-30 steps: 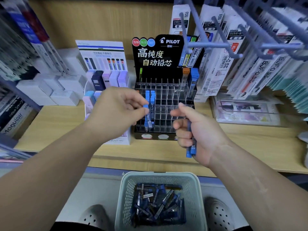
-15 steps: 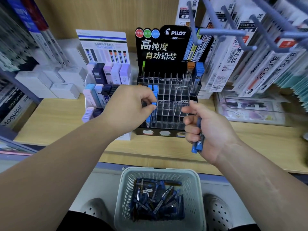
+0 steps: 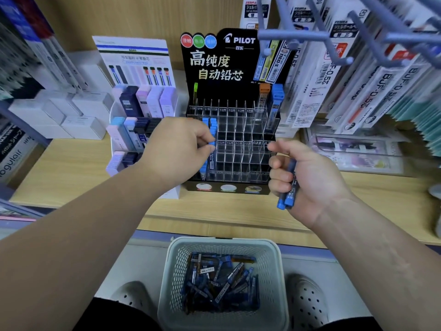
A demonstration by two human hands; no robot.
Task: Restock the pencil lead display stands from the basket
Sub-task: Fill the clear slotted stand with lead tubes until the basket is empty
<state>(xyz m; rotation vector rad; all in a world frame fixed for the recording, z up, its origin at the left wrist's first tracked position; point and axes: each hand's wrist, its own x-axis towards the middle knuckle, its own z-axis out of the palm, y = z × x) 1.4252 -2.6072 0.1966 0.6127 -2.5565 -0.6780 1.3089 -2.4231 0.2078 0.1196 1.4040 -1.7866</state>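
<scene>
A black Pilot display stand (image 3: 238, 144) with clear slotted compartments sits on the wooden shelf. My left hand (image 3: 177, 149) pinches the blue cap of a lead tube (image 3: 211, 154) that stands in a left-hand slot of the stand, beside other blue-capped tubes. To the right of the stand, my right hand (image 3: 303, 177) grips a small bundle of blue lead tubes (image 3: 287, 194), their ends pointing down. A pale mesh basket (image 3: 224, 244) on the floor below holds several more blue tubes.
A white stand of pastel lead cases (image 3: 140, 120) is left of the Pilot stand. Grey hooks (image 3: 310, 37) with hanging refill packs jut out overhead at right. White boxes (image 3: 59, 115) lie at the left. The wooden shelf edge (image 3: 214, 220) runs above the basket.
My left hand has lowered the blue tube into a left slot of the stand. My right hand has stayed beside the stand with its bundle. The view has drawn closer.
</scene>
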